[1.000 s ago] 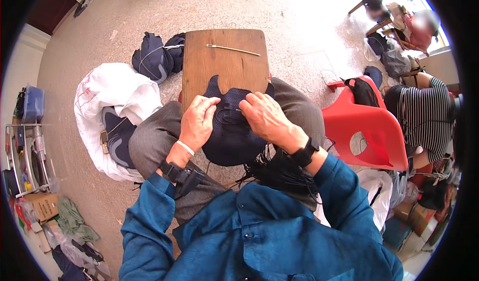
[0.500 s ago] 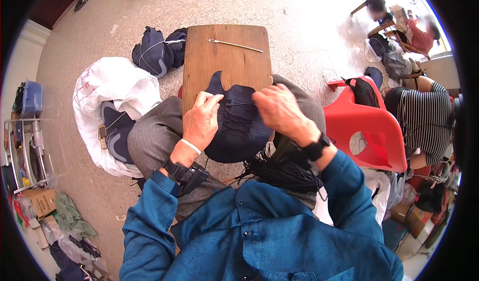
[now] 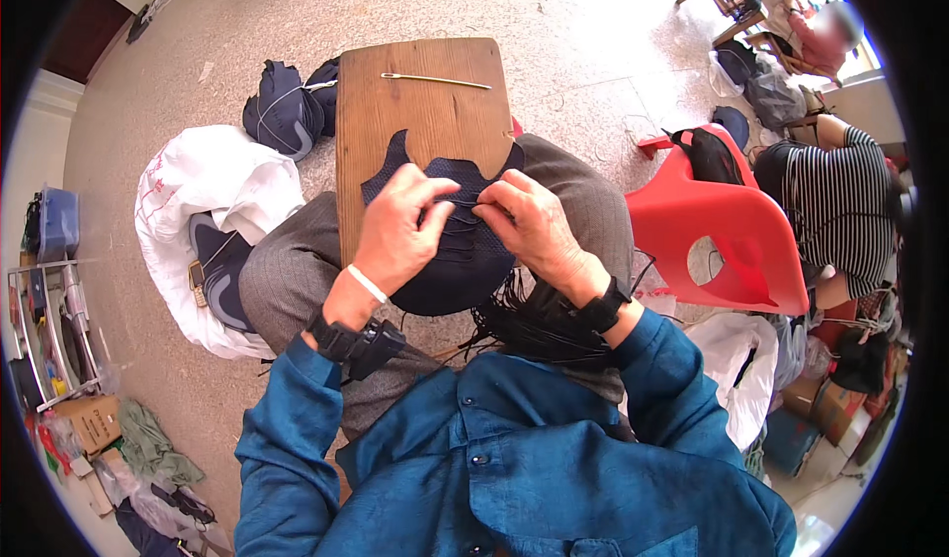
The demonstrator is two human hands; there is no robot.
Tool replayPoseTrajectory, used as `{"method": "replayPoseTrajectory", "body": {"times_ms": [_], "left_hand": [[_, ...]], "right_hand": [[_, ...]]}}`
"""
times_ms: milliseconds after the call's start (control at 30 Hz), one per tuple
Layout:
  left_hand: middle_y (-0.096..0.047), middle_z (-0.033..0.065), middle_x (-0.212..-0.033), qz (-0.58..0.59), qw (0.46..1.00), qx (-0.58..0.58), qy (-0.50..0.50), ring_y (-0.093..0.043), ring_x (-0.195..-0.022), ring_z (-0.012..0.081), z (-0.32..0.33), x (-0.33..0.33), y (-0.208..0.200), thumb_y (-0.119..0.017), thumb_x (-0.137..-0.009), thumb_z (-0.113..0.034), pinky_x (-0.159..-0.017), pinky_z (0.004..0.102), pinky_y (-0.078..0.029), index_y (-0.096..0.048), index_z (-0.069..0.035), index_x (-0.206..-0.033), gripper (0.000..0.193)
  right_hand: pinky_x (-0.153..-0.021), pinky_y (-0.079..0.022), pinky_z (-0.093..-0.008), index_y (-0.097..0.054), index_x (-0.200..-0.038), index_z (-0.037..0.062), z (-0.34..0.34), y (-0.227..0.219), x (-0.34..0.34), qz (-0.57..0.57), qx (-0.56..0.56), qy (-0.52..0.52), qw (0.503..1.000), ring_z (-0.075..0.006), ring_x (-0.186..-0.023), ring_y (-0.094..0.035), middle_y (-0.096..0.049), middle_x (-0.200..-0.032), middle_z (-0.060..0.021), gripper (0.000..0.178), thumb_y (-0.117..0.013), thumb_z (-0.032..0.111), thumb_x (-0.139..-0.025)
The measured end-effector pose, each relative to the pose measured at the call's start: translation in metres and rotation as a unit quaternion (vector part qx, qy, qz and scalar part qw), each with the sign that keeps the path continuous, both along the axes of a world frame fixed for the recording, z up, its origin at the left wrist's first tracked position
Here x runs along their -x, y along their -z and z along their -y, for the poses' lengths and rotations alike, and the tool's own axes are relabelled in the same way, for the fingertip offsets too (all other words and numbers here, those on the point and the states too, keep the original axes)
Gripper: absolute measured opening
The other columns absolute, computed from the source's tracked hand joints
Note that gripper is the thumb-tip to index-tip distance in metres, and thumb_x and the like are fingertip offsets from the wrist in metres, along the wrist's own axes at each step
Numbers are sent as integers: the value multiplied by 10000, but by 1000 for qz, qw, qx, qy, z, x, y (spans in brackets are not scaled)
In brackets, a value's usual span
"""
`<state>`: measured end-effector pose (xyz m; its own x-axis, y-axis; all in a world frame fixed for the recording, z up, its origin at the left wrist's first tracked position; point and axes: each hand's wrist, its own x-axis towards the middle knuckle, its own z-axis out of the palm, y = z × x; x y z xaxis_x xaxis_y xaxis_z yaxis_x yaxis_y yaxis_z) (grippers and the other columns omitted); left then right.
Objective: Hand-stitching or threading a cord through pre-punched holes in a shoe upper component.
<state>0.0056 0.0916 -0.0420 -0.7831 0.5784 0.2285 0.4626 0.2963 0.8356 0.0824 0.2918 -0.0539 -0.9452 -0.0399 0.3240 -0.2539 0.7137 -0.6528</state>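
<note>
A dark navy shoe upper lies spread over the near end of a wooden board between my knees. Thin dark lace criss-crosses its middle. My left hand is over the upper's left side, thumb and forefinger bent toward each other around the lace; the small gap between them makes the hold hard to see. From the other side my right hand pinches the lace between thumb and forefinger. A long metal needle rests across the far part of the board.
A bunch of black laces hangs across my lap. Tied navy uppers are beside the board's far left; a white sack holds more. At right stand a red plastic chair and a person in a striped top.
My right hand has come in from the upper's right edge toward its middle. My left hand has turned over the lacing, nearer the right one. The view has shifted slightly.
</note>
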Motion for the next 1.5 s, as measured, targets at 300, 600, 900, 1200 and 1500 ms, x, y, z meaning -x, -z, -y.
{"method": "replayPoseTrajectory", "body": {"times_ms": [300,600,900,1200,1500], "left_hand": [[-539,89,-832,32,995,40,84,-570,-737,216,-9,2,10,-740,-853,-11,-664,340,-456,-735,-30,-1010,158],[-579,91,-872,29,997,53,57,-626,-796,231,-19,1,7,-773,-820,-19,-720,323,-507,-721,-20,-961,150],[-662,81,-828,112,991,-6,68,-654,-757,201,-21,0,-2,-747,-843,21,-683,315,-510,-710,-6,-916,86],[-634,100,-856,-39,998,44,10,-655,-775,252,-8,7,5,-751,-842,9,-704,336,-515,-709,-21,-919,93],[-640,95,-910,-86,992,90,19,-694,-788,316,-3,9,12,-702,-899,-82,-665,404,-543,-697,-71,-945,47]], "right_hand": [[-726,-546,-401,-674,-955,16,3,8,-10,45,107,17,993,-343,-824,-672,-650,-870,-141,67,-699,46,-901],[-732,-560,-349,-663,-999,-3,13,-2,-13,132,302,64,942,-251,-861,-717,-690,-881,-129,89,-646,-27,-915],[-701,-529,-369,-684,-934,16,11,6,-15,13,155,87,984,-292,-817,-651,-620,-859,-113,61,-714,22,-881],[-873,-532,-413,-656,-1099,14,-3,12,-32,53,146,94,983,-353,-988,-643,-629,-1042,-162,241,-682,-19,-862],[-906,-492,-433,-663,-1130,35,8,11,-23,0,-15,51,999,-341,-1018,-595,-612,-1060,-135,329,-732,44,-809]]}}
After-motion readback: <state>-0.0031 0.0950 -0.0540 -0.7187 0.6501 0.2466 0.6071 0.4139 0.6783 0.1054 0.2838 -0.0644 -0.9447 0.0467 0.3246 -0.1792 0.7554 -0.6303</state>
